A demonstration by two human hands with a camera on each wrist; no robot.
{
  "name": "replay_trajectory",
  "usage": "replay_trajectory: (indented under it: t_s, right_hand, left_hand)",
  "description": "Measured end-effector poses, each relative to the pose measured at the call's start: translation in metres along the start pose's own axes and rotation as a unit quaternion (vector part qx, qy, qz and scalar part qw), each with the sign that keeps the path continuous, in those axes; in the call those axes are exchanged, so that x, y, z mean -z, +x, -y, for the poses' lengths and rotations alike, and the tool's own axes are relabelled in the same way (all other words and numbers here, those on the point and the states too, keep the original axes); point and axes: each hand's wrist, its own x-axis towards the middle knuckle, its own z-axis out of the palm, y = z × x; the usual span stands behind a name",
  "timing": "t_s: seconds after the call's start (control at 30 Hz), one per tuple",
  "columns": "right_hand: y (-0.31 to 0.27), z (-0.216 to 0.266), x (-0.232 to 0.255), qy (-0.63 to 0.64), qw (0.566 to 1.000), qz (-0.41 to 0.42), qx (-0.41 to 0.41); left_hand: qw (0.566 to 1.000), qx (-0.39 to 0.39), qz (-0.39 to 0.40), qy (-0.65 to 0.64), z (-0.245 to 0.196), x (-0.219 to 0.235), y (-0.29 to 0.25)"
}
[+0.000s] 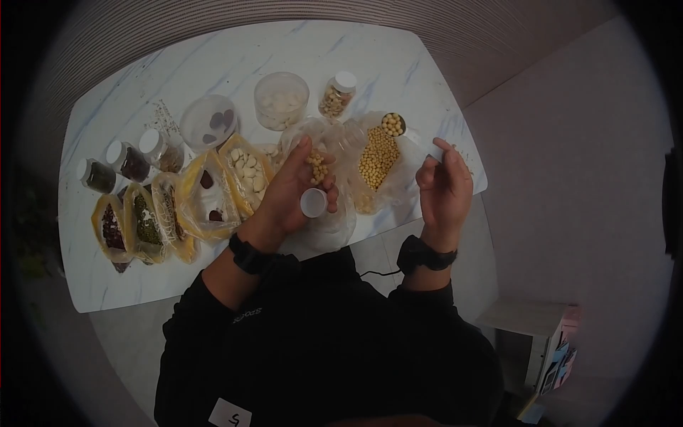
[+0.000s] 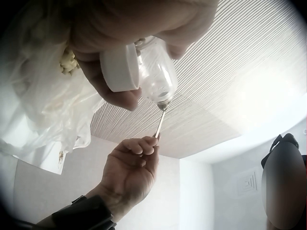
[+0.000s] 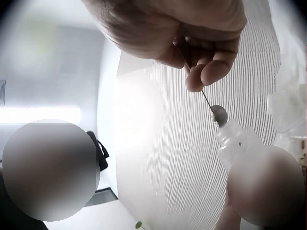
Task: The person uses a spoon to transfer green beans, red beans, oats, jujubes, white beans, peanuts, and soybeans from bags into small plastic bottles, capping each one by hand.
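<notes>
My left hand [image 1: 284, 196] grips a small clear plastic jar [image 2: 160, 72] lying on its side, its mouth toward the right. Pale yellow soybeans [image 1: 317, 169] show through the jar's wall. A white screw cap [image 1: 313, 203] is held in the same hand, below the jar. With thumb and fingers my right hand [image 1: 449, 186] pinches the thin handle of a metal spoon [image 1: 393, 125]. Soybeans fill the spoon's bowl, which is close to the jar's mouth in the right wrist view. Below the spoon stands an open plastic bag of soybeans [image 1: 378, 160].
Open yellow-edged bags [image 1: 148, 224] of beans and other dry goods line the table's [image 1: 384, 57] near left. Behind them stand several white-capped jars [image 1: 128, 161], a round clear tub [image 1: 209, 122] and another tub [image 1: 282, 99]. A capped jar [image 1: 337, 95] is farther back.
</notes>
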Motion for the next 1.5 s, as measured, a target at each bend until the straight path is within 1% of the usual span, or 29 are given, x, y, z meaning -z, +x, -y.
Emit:
replay_trajectory:
  t_s: [0.07, 0.13, 0.2, 0.27, 0.3, 0.33, 0.37, 0.4, 0.47, 0.5, 0.57, 0.6, 0.63, 0.7, 0.73, 0.8, 0.83, 0.9, 0.93, 1.0, 1.03, 1.1, 1.13, 1.2, 1.23, 1.3, 1.33, 1.43, 1.5]
  right_hand:
    - [-0.007, 0.001, -0.016, -0.031, 0.999, 0.017, 0.014]
    - [-0.015, -0.001, -0.030, -0.137, 0.989, 0.033, 0.035]
    - [-0.020, -0.005, -0.036, -0.150, 0.986, 0.056, 0.041]
    - [-0.023, -0.008, -0.040, -0.281, 0.946, 0.089, 0.133]
    - [-0.024, -0.006, -0.042, -0.281, 0.946, 0.089, 0.133]
    - [-0.026, -0.003, -0.045, -0.345, 0.915, 0.116, 0.177]
    - [-0.027, -0.001, -0.047, -0.406, 0.876, 0.141, 0.219]
    - [-0.027, 0.000, -0.046, -0.406, 0.876, 0.142, 0.219]
    - [-0.025, 0.001, -0.044, -0.420, 0.848, 0.114, 0.303]
    - [-0.023, 0.002, -0.041, -0.421, 0.847, 0.114, 0.303]
    - [-0.014, 0.001, -0.029, -0.446, 0.865, 0.004, 0.232]
    - [-0.008, -0.001, -0.018, -0.502, 0.839, -0.007, 0.208]
    - [-0.005, -0.005, -0.007, -0.502, 0.839, -0.007, 0.209]
    - [0.000, -0.014, 0.013, -0.599, 0.788, -0.003, 0.139]
    - [0.001, -0.019, 0.024, -0.600, 0.788, -0.003, 0.140]
    - [0.000, -0.026, 0.036, -0.658, 0.741, 0.020, 0.132]
    - [-0.002, -0.026, 0.037, -0.658, 0.741, 0.020, 0.131]
    - [-0.006, -0.028, 0.036, -0.614, 0.783, 0.007, 0.097]
    - [-0.007, -0.029, 0.035, -0.613, 0.784, 0.005, 0.096]
    - [-0.009, -0.029, 0.032, -0.500, 0.865, -0.040, -0.014]
    - [-0.008, -0.030, 0.034, -0.500, 0.865, -0.040, -0.014]
    - [-0.005, -0.034, 0.040, -0.374, 0.924, -0.049, -0.064]
    - [-0.003, -0.036, 0.045, -0.374, 0.924, -0.048, -0.064]
    - [0.000, -0.041, 0.055, -0.252, 0.960, -0.080, -0.098]
    - [0.002, -0.044, 0.061, -0.251, 0.960, -0.079, -0.098]
    - [0.005, -0.045, 0.070, -0.148, 0.980, -0.086, -0.100]
    - [0.005, -0.042, 0.072, -0.149, 0.980, -0.086, -0.100]
    - [0.006, -0.035, 0.069, -0.073, 0.988, -0.088, -0.103]
    - [0.006, -0.026, 0.059, -0.016, 0.995, -0.066, -0.074]
  left_hand:
    - [1.000, 0.003, 0.000, -0.004, 0.001, 0.000, 0.000]
    - [1.000, 0.001, 0.002, -0.004, 0.001, -0.001, 0.000]
    - [1.000, 0.000, 0.008, -0.013, -0.001, -0.003, -0.002]
    - [1.000, 0.001, 0.015, -0.022, -0.002, -0.003, -0.001]
    - [0.999, -0.009, 0.039, -0.023, -0.002, -0.003, -0.001]
    - [0.998, -0.018, 0.064, -0.024, -0.002, -0.002, -0.001]
    - [0.997, -0.018, 0.064, -0.026, -0.003, -0.003, -0.001]
    - [0.997, -0.021, 0.071, -0.031, -0.003, -0.005, -0.002]
    - [0.996, -0.025, 0.078, -0.037, -0.003, -0.005, -0.002]
    - [0.996, -0.025, 0.076, -0.039, -0.003, -0.005, -0.002]
    - [0.996, -0.025, 0.074, -0.041, -0.003, -0.005, -0.002]
    - [0.996, -0.025, 0.074, -0.042, -0.003, -0.006, -0.003]
    - [0.996, -0.026, 0.073, -0.043, -0.003, -0.006, -0.003]
    - [0.996, -0.027, 0.071, -0.039, -0.003, -0.004, -0.002]
    - [0.997, -0.028, 0.070, -0.035, -0.003, -0.004, -0.002]
    - [0.997, -0.026, 0.065, -0.037, -0.002, -0.004, -0.002]
    - [0.997, -0.025, 0.060, -0.037, -0.003, -0.005, -0.002]
    - [0.997, -0.024, 0.057, -0.037, -0.003, -0.006, -0.002]
    - [0.998, -0.025, 0.054, -0.037, -0.003, -0.006, -0.002]
    - [0.997, -0.024, 0.056, -0.036, -0.002, -0.006, -0.001]
    - [0.997, -0.025, 0.057, -0.036, -0.002, -0.005, -0.001]
    - [0.997, -0.027, 0.058, -0.035, -0.002, -0.006, -0.001]
    - [0.997, -0.028, 0.058, -0.034, -0.002, -0.006, -0.001]
    - [0.997, -0.026, 0.056, -0.036, -0.002, -0.006, -0.002]
    - [0.998, -0.022, 0.055, -0.037, -0.002, -0.006, -0.002]
    - [0.998, -0.019, 0.053, -0.034, -0.002, -0.004, -0.001]
    - [0.998, -0.016, 0.052, -0.030, -0.002, -0.004, -0.001]
    - [0.999, -0.014, 0.040, -0.022, -0.001, -0.005, -0.001]
    - [0.999, -0.010, 0.036, -0.017, -0.001, -0.006, -0.001]
